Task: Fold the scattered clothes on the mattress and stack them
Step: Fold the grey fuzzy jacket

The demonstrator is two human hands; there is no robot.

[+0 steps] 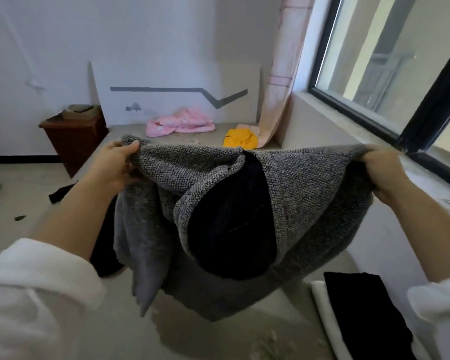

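White walls and a dark-framed window [374, 61] close in a bare mattress [192, 333], with a pale headboard [166, 94] at its far end and a curtain [281, 74] hanging in the corner.

A grey sweater [309, 193] is held up in the air above the mattress, spread between both hands. The left hand [115, 167] grips its upper left corner. The thumb lies on top of the knit, and the other fingers [133, 148] are curled under the edge. The right hand [382, 172] grips the upper right corner, its fingers [369, 157] bunched round a fold of the fabric. The top edge runs nearly level between the two grips. The body sags below them, and its lowest folds hang just above the mattress. A dark inner side shows through the middle opening.

On the far part of the mattress lie a crumpled pink garment [179, 124] and, near the curtain, a yellow one [240, 139]. At the near right, a folded black piece [361, 307] lies on a white one [320, 302]. A brown nightstand [73, 136] stands to the left of the bed.
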